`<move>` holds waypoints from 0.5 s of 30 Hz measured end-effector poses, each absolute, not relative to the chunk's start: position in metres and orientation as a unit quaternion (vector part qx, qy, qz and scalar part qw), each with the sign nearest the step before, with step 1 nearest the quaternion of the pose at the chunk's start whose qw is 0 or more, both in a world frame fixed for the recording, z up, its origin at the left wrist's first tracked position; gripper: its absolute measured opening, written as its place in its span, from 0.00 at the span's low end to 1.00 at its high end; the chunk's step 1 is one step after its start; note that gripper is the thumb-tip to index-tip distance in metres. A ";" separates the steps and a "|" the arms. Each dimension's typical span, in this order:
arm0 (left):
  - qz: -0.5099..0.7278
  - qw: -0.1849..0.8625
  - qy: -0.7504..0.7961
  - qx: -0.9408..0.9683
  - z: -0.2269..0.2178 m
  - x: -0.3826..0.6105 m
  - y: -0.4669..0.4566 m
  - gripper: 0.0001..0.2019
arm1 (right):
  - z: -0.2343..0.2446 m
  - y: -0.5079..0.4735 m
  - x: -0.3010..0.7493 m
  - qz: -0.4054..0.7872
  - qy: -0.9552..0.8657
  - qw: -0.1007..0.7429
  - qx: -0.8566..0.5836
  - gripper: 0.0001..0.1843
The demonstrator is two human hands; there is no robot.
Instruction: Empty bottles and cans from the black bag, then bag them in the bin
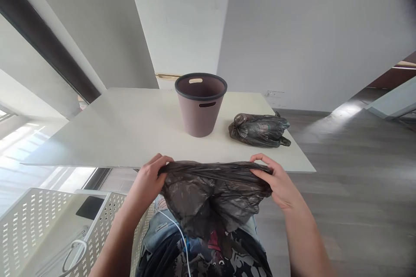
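A thin black garbage bag [214, 190] is stretched sideways in front of my body, just off the table's near edge. My left hand [152, 175] is closed on its upper left corner. My right hand [269, 175] pinches the upper right part between thumb and fingers. The bag's lower part hangs down over my lap. Beyond it, a mauve trash can [199, 117] with a dark rim and cut-out handles stands upright on the table. To the can's right lies a knotted, bunched black plastic bundle [260, 130]; its contents are hidden.
The white table [130, 125] runs across in front of me, close to the wall. At lower left stands a white perforated basket [35, 207] with a dark flat object [90, 207] in it. A white cable [177, 225] crosses my lap. Grey floor [338, 207] extends to the right.
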State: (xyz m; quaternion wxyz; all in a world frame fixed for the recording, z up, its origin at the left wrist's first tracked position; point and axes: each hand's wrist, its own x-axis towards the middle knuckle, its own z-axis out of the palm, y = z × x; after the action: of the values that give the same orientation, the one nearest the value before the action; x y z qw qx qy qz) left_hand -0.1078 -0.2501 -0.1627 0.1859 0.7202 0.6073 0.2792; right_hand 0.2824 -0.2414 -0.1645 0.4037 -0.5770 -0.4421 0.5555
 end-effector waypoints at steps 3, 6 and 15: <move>0.291 0.132 0.685 0.654 -0.150 -0.105 -0.253 0.26 | -0.165 -0.240 0.299 0.217 -0.560 0.404 -0.690 0.19; 0.278 0.280 0.632 0.667 -0.137 -0.107 -0.252 0.13 | -0.164 -0.239 0.312 -0.039 -0.565 0.437 -0.698 0.15; 0.528 0.378 0.493 0.578 -0.118 -0.055 -0.279 0.09 | -0.162 -0.290 0.220 0.089 -0.748 0.484 -0.445 0.11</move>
State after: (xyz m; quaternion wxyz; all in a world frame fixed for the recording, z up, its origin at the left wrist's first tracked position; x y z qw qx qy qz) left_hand -0.0545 -0.2792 -0.1178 0.3781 0.5784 0.4933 0.5284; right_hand 0.2205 -0.2904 -0.1618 0.4840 -0.4452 -0.7480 0.0893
